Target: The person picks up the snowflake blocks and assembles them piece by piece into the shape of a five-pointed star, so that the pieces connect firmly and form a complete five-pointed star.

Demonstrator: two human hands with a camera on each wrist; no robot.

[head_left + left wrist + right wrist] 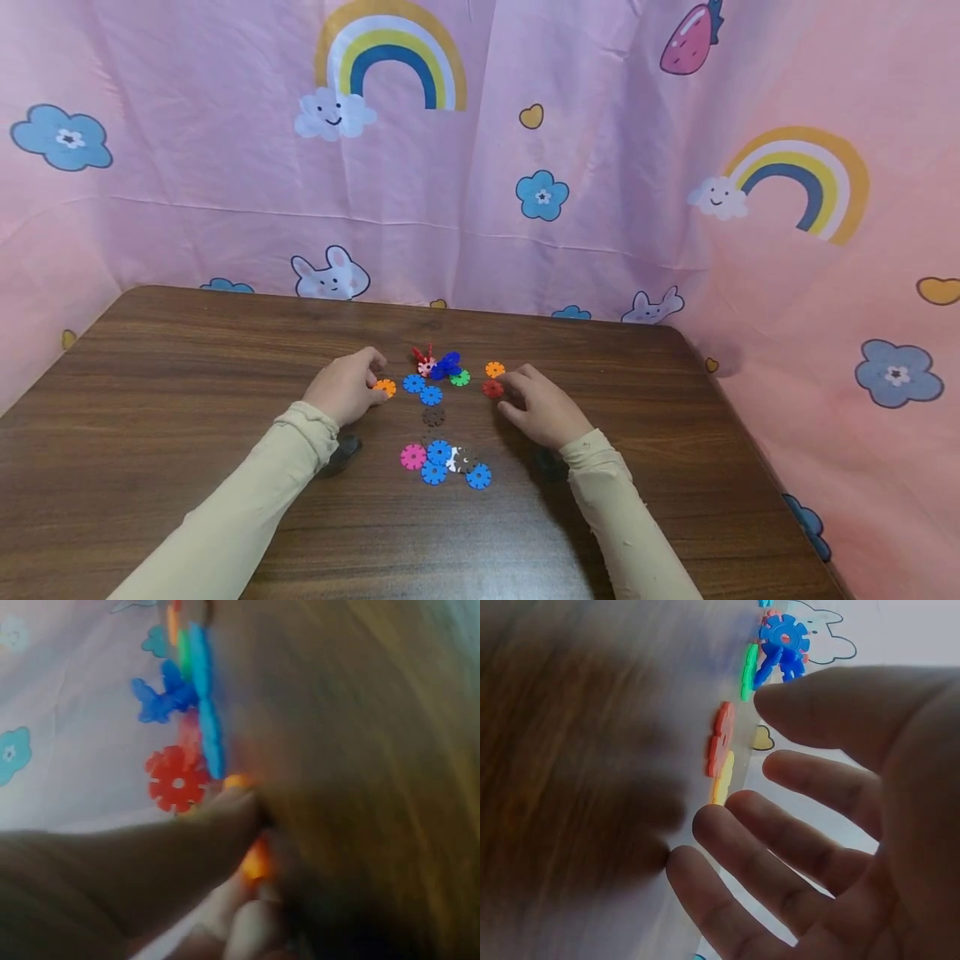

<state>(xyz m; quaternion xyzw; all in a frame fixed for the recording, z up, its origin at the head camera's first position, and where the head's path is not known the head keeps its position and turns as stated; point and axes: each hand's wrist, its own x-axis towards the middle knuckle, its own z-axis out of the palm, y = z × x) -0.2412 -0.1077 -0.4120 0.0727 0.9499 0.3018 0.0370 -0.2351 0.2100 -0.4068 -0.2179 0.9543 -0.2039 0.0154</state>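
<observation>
My left hand (343, 388) is at the left of the group, thumb and fingers on either side of an orange notched plastic disc (386, 388). In the left wrist view, thumb and fingertips meet the orange disc (256, 861), partly hiding it. My right hand (546, 408) holds nothing; its fingers spread loosely beside a red disc (492, 388) and another orange disc (495, 369). Between the hands, at the back, stands a joined piece of red, pink and dark blue discs (446, 365). A green disc (461, 378) lies against its right side.
Two blue discs (431, 396) and a dark brown disc (433, 417) lie mid-table. Nearer me, a cluster holds a pink disc (412, 457), several blue discs (478, 477), a white disc (452, 460) and brown ones. A patterned pink curtain (480, 267) hangs behind the wooden table (225, 375).
</observation>
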